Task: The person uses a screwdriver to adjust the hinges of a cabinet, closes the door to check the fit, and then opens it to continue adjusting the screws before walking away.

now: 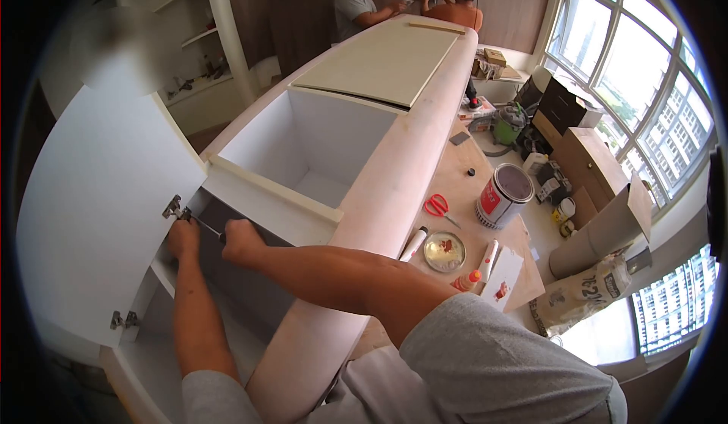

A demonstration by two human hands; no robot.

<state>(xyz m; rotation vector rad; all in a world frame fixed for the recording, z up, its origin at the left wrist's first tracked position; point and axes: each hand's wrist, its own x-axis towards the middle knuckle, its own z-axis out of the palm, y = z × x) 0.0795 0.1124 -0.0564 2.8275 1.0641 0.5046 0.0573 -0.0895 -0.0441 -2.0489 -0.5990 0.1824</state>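
My right hand (241, 242) is closed around a screwdriver (211, 228), whose thin shaft points left toward the upper cabinet hinge (176, 207). My left hand (183, 239) is just below that hinge, fingers bent and closed at its lower part; the fingertips are partly hidden. The hinge is at the edge of a white cabinet door (98, 197) that stands swung out to the left. Lower on the same edge is a second hinge (125, 319). Both forearms reach over the grey interior of the cabinet (250, 303).
Right of the long curved counter (394, 174), a board (425, 227) holds red scissors (437, 206), a paint can (504, 195), a round dish (444, 251) and a glue bottle (465, 280). A green vacuum (509, 125) stands farther back. Two people (355, 7) work at the far wall.
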